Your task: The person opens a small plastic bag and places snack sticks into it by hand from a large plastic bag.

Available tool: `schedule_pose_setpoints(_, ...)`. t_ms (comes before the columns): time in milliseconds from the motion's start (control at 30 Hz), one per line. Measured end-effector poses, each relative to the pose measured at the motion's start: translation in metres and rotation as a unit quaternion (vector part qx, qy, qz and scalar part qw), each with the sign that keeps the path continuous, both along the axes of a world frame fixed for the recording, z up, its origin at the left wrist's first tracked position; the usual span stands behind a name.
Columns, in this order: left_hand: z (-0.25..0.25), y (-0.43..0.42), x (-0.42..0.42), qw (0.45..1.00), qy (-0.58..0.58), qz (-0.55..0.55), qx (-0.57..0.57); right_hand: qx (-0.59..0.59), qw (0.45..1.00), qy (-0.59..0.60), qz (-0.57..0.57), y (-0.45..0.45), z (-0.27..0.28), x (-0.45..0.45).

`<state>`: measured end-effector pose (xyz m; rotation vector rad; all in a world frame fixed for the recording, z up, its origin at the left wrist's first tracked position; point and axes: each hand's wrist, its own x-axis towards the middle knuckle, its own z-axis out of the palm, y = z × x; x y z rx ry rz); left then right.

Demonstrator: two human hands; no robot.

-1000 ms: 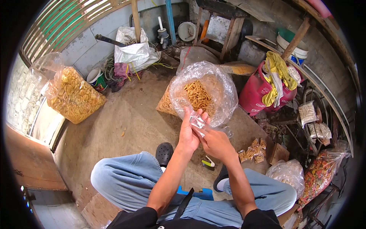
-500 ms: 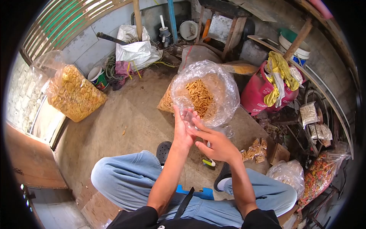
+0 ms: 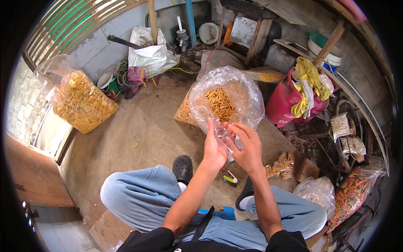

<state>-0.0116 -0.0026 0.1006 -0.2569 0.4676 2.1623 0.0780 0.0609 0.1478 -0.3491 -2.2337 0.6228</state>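
Note:
Between my hands is a small clear plastic bag [image 3: 221, 132], thin and see-through, with no contents that I can make out. My left hand [image 3: 215, 150] holds it from the left, palm turned inward and thumb up. On the other side my right hand [image 3: 247, 148] has bent fingers closed on the bag's upper part; the exact fingertip contact is partly hidden. Just beyond both hands stands a large open plastic sack [image 3: 251, 98] of brown stick-shaped snacks [image 3: 220, 105]. A green and white stapler [image 3: 230, 178] lies on the floor below my right hand.
Several small filled snack packets [image 3: 282, 165] lie to the right. A big bag of yellow snacks [image 3: 82, 103] leans at the left. A pink drum [image 3: 280, 103] draped with yellow cloth stands back right. Another bag of colourful snacks [image 3: 352, 193] is at the far right.
Both hands have drawn slightly right and nearer to me with the small bag. My right hand's fingers, stretched across before, are now bent around the bag.

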Motion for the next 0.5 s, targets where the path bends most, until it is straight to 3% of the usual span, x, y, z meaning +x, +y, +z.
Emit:
schedule_pose_setpoints(333, -0.001, -0.003, -0.007, 0.997, 0.075, 0.025, 0.022, 0.012, 0.998, 0.046, -0.029, 0.014, -0.010, 0.006)
schedule_pose_setpoints(500, -0.007, -0.011, -0.024, 0.993, 0.117, -0.016, -0.016, 0.016, 0.997, 0.063, -0.034, 0.016, -0.009, 0.006)
